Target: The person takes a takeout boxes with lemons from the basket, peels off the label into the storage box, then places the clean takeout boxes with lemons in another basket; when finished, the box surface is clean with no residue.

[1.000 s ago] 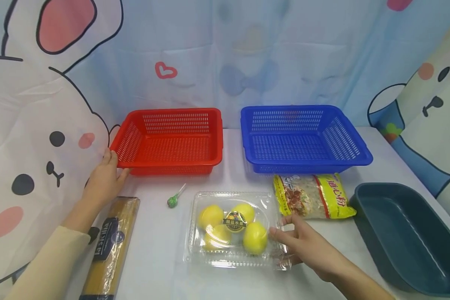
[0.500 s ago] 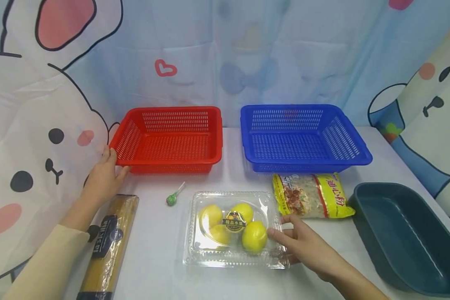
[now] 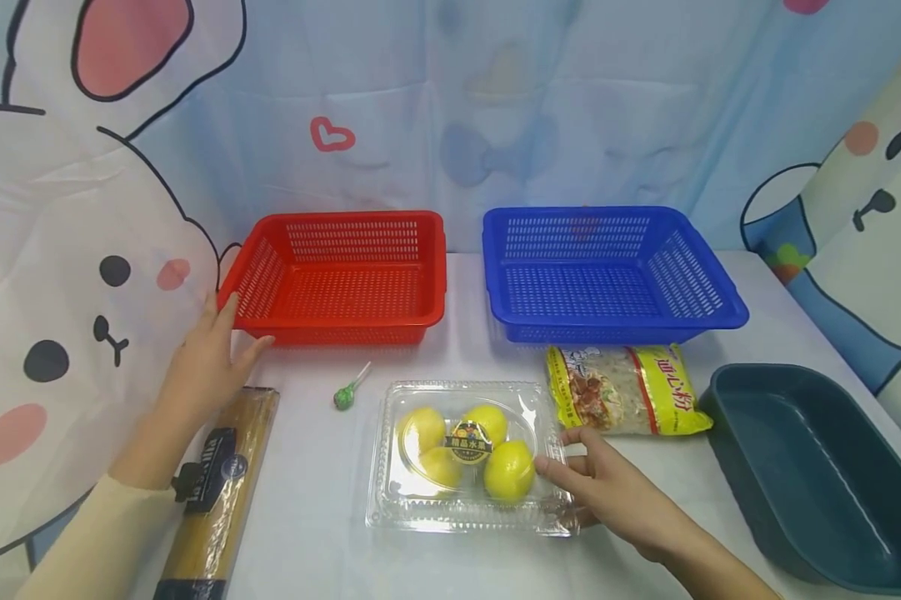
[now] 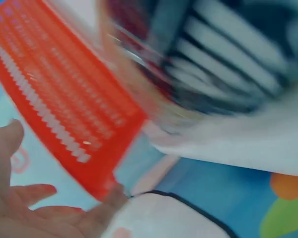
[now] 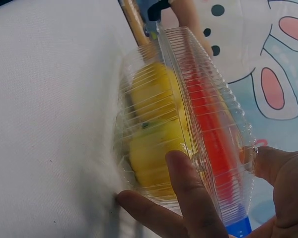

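The lemons (image 3: 508, 471) are still inside the box (image 3: 471, 442) the right hand (image 3: 608, 487) grips; the left hand (image 3: 204, 362), fingers spread, has the red basket (image 3: 337, 325) just ahead.

Clamshell box (image 3: 468, 518), clear plastic, ridged rim: lies lid up and closed, dark label (image 3: 470, 443) on top; holds four yellow fruits (image 3: 510, 471). Basket (image 3: 330, 324), red slotted plastic: stands mouth up at eleven o'clock from the box.

Left hand (image 3: 199, 371) — fingers loose, thumb apart; right hand (image 3: 609, 490) — gripping between thumb and fingers.
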The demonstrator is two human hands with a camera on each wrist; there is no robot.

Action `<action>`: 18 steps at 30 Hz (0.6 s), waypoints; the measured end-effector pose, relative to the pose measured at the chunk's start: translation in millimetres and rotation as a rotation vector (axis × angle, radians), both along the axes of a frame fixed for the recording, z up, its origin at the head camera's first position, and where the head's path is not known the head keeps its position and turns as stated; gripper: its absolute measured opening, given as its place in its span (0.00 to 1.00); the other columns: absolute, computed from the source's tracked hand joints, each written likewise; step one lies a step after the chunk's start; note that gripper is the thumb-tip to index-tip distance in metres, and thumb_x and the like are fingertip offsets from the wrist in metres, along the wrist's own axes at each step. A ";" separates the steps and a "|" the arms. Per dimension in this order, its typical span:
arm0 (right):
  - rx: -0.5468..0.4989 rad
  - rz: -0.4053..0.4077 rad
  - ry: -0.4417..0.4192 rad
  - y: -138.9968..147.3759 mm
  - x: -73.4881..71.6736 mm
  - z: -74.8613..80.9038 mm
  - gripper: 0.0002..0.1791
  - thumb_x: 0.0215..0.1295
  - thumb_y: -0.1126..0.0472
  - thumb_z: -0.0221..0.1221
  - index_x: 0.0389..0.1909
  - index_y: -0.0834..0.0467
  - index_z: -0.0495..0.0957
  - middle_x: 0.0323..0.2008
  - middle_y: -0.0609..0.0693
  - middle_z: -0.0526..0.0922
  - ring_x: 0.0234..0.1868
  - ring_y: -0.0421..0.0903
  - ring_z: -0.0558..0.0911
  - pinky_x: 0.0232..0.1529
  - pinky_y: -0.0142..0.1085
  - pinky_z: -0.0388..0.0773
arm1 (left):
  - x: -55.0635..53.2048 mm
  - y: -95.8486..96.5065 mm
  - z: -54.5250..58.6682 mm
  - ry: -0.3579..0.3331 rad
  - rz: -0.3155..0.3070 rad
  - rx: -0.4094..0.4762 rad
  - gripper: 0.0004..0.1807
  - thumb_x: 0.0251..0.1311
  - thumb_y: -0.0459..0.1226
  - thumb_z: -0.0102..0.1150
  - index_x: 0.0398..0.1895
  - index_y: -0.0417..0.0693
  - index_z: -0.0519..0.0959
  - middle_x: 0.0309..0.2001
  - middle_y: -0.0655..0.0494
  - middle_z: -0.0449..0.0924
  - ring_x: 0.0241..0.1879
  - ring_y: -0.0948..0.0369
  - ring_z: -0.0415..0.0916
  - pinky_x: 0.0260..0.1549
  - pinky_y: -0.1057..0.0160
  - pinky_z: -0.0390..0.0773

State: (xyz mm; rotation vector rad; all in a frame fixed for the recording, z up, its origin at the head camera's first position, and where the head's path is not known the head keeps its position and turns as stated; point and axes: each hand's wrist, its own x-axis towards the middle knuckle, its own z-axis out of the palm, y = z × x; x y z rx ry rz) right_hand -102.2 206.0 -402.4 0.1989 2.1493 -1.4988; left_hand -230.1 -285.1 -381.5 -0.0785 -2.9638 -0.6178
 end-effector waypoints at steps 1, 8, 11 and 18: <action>0.001 -0.003 0.000 0.1 0.0 -0.2 0.39 0.76 0.44 0.63 0.71 0.63 0.56 0.51 0.62 0.86 0.38 0.51 0.87 0.37 0.47 0.89 | 3.9 4.0 2.4 0.012 0.000 -0.015 0.54 0.72 0.56 0.61 0.88 0.46 0.41 0.85 0.32 0.35 0.74 0.23 0.58 0.59 0.25 0.72; 0.017 -0.013 -0.011 -0.6 -1.2 -2.0 0.40 0.75 0.43 0.63 0.72 0.62 0.57 0.51 0.62 0.86 0.39 0.51 0.87 0.38 0.47 0.89 | 38.7 42.9 8.9 0.220 -0.056 -0.036 0.45 0.72 0.51 0.63 0.84 0.42 0.57 0.84 0.33 0.48 0.65 0.25 0.71 0.51 0.26 0.79; 0.024 -0.015 -0.014 -0.7 -1.2 -1.6 0.40 0.75 0.42 0.63 0.72 0.62 0.57 0.50 0.61 0.86 0.39 0.51 0.87 0.38 0.47 0.89 | 53.5 65.1 5.5 0.252 -0.101 0.010 0.43 0.71 0.49 0.65 0.83 0.43 0.60 0.83 0.37 0.53 0.73 0.31 0.67 0.56 0.30 0.80; 0.002 -0.003 0.000 0.8 -0.1 -1.3 0.40 0.76 0.43 0.63 0.72 0.63 0.56 0.49 0.61 0.86 0.37 0.51 0.86 0.37 0.47 0.89 | 83.8 112.9 -1.0 0.206 -0.175 0.269 0.38 0.73 0.50 0.64 0.82 0.53 0.64 0.84 0.50 0.57 0.75 0.45 0.70 0.52 0.46 0.87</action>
